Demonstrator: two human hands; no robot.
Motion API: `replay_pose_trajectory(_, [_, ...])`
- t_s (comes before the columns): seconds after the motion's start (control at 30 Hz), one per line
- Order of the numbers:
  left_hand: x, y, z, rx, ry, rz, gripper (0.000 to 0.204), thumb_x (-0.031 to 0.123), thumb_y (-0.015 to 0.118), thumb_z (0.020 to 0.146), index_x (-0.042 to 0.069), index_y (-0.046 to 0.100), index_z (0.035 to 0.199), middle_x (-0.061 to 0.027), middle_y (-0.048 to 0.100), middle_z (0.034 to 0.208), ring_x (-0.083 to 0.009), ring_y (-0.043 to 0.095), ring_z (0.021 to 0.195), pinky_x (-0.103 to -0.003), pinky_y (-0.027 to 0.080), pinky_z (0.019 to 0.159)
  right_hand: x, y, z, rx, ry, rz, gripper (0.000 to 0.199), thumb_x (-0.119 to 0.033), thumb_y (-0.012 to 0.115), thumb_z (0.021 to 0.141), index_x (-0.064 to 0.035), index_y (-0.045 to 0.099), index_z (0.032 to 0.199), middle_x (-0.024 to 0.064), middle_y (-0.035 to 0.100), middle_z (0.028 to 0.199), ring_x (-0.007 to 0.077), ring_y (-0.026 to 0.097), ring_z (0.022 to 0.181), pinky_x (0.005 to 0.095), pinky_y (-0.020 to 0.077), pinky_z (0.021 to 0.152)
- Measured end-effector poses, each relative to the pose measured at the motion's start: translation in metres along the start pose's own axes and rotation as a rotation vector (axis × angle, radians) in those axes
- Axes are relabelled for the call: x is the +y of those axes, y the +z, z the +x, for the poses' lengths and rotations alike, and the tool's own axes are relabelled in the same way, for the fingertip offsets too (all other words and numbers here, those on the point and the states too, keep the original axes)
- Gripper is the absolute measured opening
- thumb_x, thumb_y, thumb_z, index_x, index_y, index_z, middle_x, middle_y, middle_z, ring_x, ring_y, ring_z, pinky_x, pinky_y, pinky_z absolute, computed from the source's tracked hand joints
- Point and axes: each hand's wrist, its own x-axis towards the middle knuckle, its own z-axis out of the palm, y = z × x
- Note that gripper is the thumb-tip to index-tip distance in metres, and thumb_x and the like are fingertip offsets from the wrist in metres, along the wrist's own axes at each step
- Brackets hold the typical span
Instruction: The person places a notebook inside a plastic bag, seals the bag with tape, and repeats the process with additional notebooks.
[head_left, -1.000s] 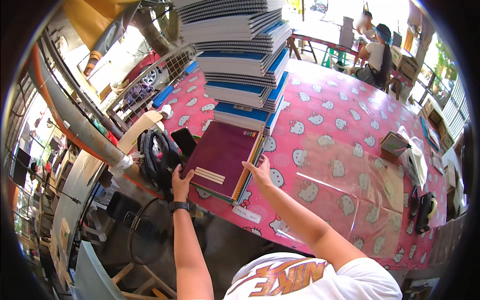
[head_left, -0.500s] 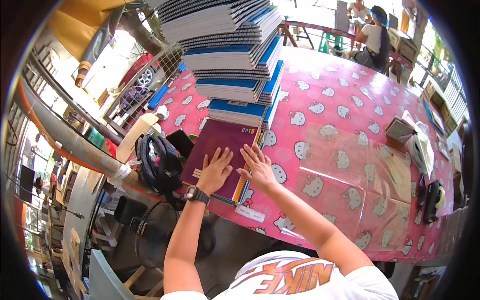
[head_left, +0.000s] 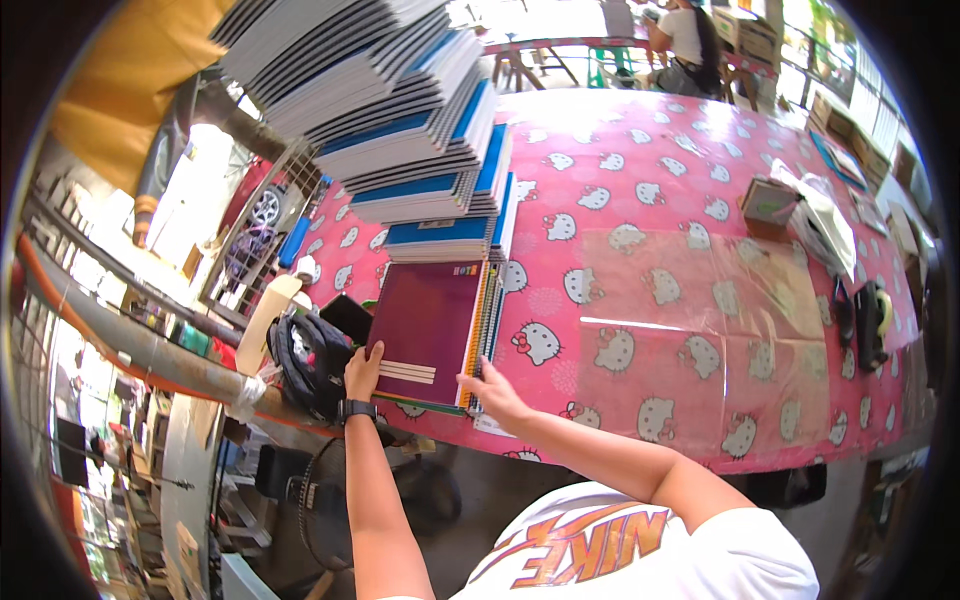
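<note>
A small stack of spiral notebooks, topped by a purple notebook [head_left: 425,320], lies at the near left edge of a pink table. My left hand [head_left: 362,377] grips its lower left side, thumb at the cover's edge and the other fingers mostly hidden. Against the lower right side, by the coiled bindings, my right hand [head_left: 497,395] holds the same stack. Just behind rises a tall, uneven pile of blue-covered spiral notebooks [head_left: 435,232], leaning and running out of the top of the view.
A dark backpack [head_left: 305,365] sits left of the notebooks, beside a metal pipe [head_left: 190,350]. Clear plastic sheets [head_left: 650,385] lie on the pink patterned tablecloth [head_left: 545,400]. Farther right are a white plastic bag [head_left: 830,235] and a black tape dispenser [head_left: 873,325]. Another person [head_left: 685,40] sits beyond the table.
Both hands have left the top of the purple cover and moved to the lower left and right sides of the stack. The view has shifted, with the tall pile appearing farther left.
</note>
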Motion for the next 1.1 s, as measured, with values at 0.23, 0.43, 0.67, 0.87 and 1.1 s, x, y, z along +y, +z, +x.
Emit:
replay_pose_trajectory(0.23, [0.013, 0.001, 0.007, -0.084, 0.041, -0.009, 0.065, 0.058, 0.046, 0.082, -0.005, 0.059, 0.092, -0.0248, 0.060, 0.092, -0.0397, 0.056, 0.092, -0.043, 0.041, 0.080, -0.025, 0.011, -0.001, 0.032, -0.064, 0.108, 0.074, -0.033, 0.060, 0.084, 0.0085, 0.022, 0.132, 0.0214, 0.045, 0.122, 0.0246, 0.046, 0.110, 0.0342, 0.0381, 0.091])
replay_pose_trajectory(0.43, [0.001, 0.000, 0.013, -0.104, 0.041, -0.068, 0.066, 0.058, 0.048, 0.082, -0.007, 0.058, 0.092, -0.0263, 0.060, 0.091, -0.0401, 0.055, 0.091, -0.041, 0.041, 0.078, -0.008, -0.001, 0.019, 0.117, -0.002, 0.198, 0.089, -0.042, 0.070, 0.073, 0.0070, 0.024, 0.132, 0.0176, 0.050, 0.111, 0.0197, 0.050, 0.097, 0.0326, 0.0432, 0.077])
replay_pose_trajectory(0.67, [-0.012, -0.005, -0.036, -0.151, -0.016, -0.133, 0.061, 0.053, 0.054, 0.081, -0.005, 0.057, 0.100, -0.0216, 0.061, 0.095, -0.0338, 0.056, 0.092, -0.039, 0.041, 0.081, 0.022, -0.028, 0.007, 0.008, 0.106, 0.042, 0.093, -0.040, 0.079, 0.059, 0.0074, 0.032, 0.124, 0.0209, 0.047, 0.116, 0.0259, 0.052, 0.101, 0.0365, 0.0446, 0.083])
replay_pose_trajectory(0.87, [-0.017, 0.015, -0.123, -0.381, -0.457, -1.066, 0.053, 0.039, 0.062, 0.080, -0.002, 0.052, 0.112, -0.0130, 0.057, 0.111, -0.0282, 0.054, 0.100, -0.036, 0.041, 0.088, 0.022, -0.050, -0.031, 0.050, 0.235, 0.103, 0.085, -0.041, 0.075, 0.063, 0.0036, 0.035, 0.122, 0.0164, 0.048, 0.107, 0.0221, 0.049, 0.101, 0.0339, 0.0415, 0.085])
replay_pose_trajectory(1.1, [0.029, 0.018, -0.170, -0.403, -0.566, -1.362, 0.047, 0.027, 0.059, 0.082, -0.002, 0.048, 0.117, -0.0142, 0.056, 0.114, -0.0273, 0.056, 0.101, -0.038, 0.043, 0.090, 0.013, -0.071, -0.043, -0.078, 0.146, -0.137, 0.073, -0.034, 0.074, 0.066, 0.0036, 0.039, 0.118, 0.0131, 0.052, 0.099, 0.0183, 0.050, 0.092, 0.0299, 0.0404, 0.079])
